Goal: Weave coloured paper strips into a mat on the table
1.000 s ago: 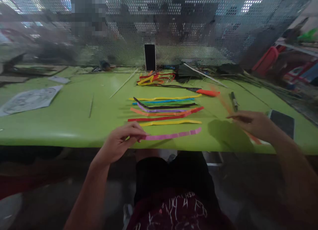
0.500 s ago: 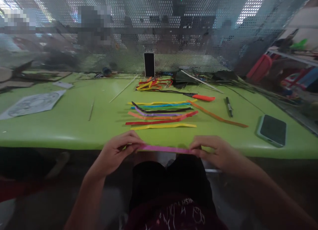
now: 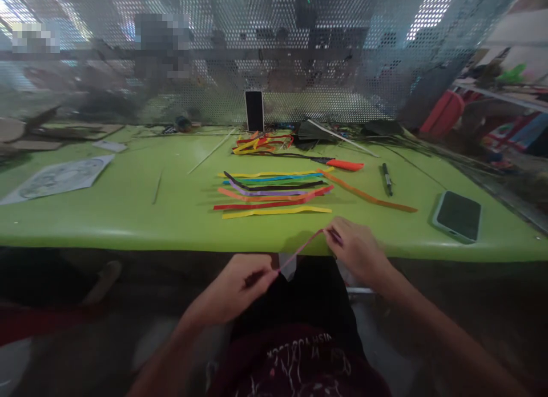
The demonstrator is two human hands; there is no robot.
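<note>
A thin pink paper strip (image 3: 303, 248) runs slantwise between my two hands at the front edge of the table. My left hand (image 3: 248, 280) pinches its lower end, over my lap. The upper end is gripped by my right hand (image 3: 353, 240), closed above the table edge. Beyond them lie several coloured strips side by side, among them a yellow strip (image 3: 276, 212), a red strip (image 3: 257, 207) and a blue strip (image 3: 274, 179). An orange strip (image 3: 363, 197) slants off to the right of this row.
The green table (image 3: 107, 225) holds a phone (image 3: 458, 216) and a black pen (image 3: 387, 180) at right. Behind the row lie a red-handled cutter (image 3: 346, 165) and tangled strips (image 3: 261, 144). An upright phone (image 3: 254, 111) stands before a perforated screen (image 3: 334, 71); a printed sheet (image 3: 60, 178) lies left.
My left hand has moved right and down, toward my lap. My right hand has risen slightly. The pink strip has gone from nearly level and flat to slanted, with its edge toward me.
</note>
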